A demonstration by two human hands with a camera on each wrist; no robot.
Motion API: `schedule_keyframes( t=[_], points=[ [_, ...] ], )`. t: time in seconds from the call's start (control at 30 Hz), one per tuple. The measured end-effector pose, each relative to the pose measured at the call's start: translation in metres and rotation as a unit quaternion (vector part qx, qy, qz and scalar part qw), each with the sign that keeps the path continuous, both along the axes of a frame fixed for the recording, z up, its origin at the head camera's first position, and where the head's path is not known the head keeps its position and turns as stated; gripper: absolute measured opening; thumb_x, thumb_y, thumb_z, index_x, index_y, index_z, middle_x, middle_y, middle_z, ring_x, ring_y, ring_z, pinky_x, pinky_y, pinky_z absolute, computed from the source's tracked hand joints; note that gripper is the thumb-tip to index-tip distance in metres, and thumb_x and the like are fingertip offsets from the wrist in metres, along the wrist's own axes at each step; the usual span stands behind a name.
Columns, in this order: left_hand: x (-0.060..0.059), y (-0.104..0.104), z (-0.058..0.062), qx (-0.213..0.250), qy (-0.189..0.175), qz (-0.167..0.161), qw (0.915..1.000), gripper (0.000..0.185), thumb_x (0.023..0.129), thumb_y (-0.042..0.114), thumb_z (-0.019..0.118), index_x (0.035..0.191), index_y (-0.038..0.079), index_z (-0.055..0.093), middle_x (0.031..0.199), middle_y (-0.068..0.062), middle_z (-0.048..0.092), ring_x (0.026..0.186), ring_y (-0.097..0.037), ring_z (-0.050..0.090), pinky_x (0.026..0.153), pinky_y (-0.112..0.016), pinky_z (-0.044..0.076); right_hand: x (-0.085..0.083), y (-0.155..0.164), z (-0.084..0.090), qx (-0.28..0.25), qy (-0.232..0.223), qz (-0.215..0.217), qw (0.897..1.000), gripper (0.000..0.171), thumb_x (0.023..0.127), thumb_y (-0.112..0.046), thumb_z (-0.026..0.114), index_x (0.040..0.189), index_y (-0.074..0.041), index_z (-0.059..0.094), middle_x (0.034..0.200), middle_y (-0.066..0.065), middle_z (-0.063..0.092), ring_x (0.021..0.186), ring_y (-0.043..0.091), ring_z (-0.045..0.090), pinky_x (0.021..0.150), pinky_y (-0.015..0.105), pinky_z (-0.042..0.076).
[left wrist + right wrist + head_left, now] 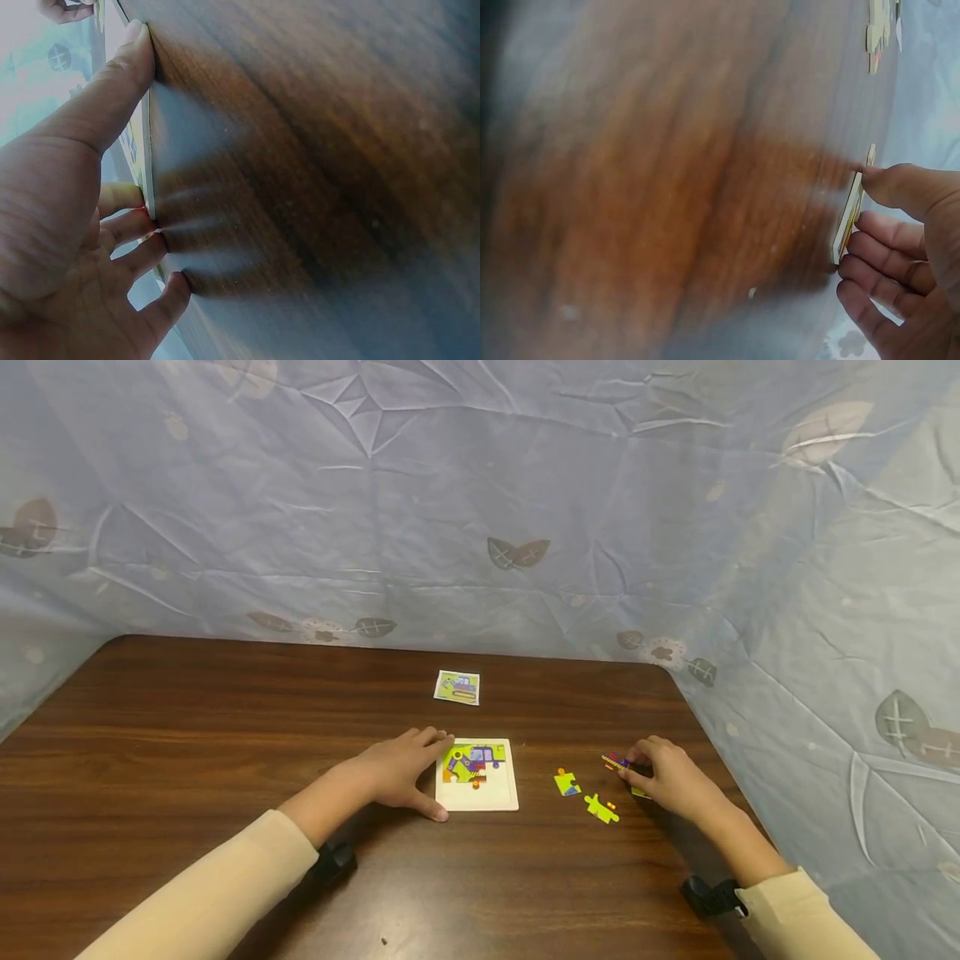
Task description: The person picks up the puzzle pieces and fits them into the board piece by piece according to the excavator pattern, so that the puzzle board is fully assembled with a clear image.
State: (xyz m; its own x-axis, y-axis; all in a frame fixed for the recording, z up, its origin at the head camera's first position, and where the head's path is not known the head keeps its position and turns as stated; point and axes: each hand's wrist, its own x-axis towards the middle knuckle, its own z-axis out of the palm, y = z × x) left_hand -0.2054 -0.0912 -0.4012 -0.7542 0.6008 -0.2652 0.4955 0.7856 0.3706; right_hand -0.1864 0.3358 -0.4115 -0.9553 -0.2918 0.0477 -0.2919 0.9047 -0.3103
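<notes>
left hand (397, 770): flat, fingers straight against left edge of square white-framed puzzle board (477, 774), mid-counter | right hand (670, 774): pinches purple-and-yellow puzzle piece (617, 762), near counter's right edge

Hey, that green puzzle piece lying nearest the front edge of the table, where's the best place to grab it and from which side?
The green puzzle piece lies flat on the table, apart from the other loose piece. Probably pinch its long opposite edges, thumb against fingertips, coming down from above on the right, where the right hand is closest. It is thin, so tilting one edge up first, avoiding the small tabs, should help.
</notes>
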Motion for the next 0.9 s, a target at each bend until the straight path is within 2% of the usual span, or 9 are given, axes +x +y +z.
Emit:
schedule_keyframes(
  t=[0.43, 0.67, 0.9],
  points=[
    [0.001, -0.001, 0.000, 0.001, -0.005, 0.002, 1.0000, 0.112, 0.082, 0.061, 0.082, 0.166, 0.011, 0.028, 0.171, -0.011, 0.031, 0.157, -0.036, 0.032, 0.116, -0.068, 0.041, -0.003, -0.003, 0.002, 0.017, 0.011, 0.028, 0.999, 0.020, 0.092, -0.014, 0.078, 0.099, 0.002, 0.070, 0.096, 0.011, 0.069, 0.089, 0.026, 0.067, 0.079, 0.046, 0.059],
    [0.001, -0.001, 0.003, -0.003, -0.008, 0.006, 0.9999, 0.113, 0.082, 0.062, 0.082, 0.167, 0.012, 0.027, 0.173, -0.011, 0.028, 0.159, -0.036, 0.029, 0.118, -0.068, 0.040, -0.007, -0.008, 0.005, 0.012, 0.006, 0.032, 0.999, 0.021, 0.093, -0.015, 0.077, 0.102, 0.003, 0.070, 0.098, 0.013, 0.070, 0.090, 0.026, 0.068, 0.077, 0.044, 0.059],
    [0.000, 0.001, 0.003, -0.010, -0.011, 0.009, 0.9998, 0.113, 0.082, 0.062, 0.082, 0.167, 0.013, 0.026, 0.175, -0.011, 0.025, 0.161, -0.038, 0.025, 0.120, -0.067, 0.037, -0.007, -0.035, 0.015, 0.007, 0.018, 0.065, 0.998, 0.018, 0.095, -0.016, 0.075, 0.104, -0.002, 0.071, 0.101, 0.009, 0.069, 0.091, 0.021, 0.065, 0.077, 0.041, 0.057]
  ],
)
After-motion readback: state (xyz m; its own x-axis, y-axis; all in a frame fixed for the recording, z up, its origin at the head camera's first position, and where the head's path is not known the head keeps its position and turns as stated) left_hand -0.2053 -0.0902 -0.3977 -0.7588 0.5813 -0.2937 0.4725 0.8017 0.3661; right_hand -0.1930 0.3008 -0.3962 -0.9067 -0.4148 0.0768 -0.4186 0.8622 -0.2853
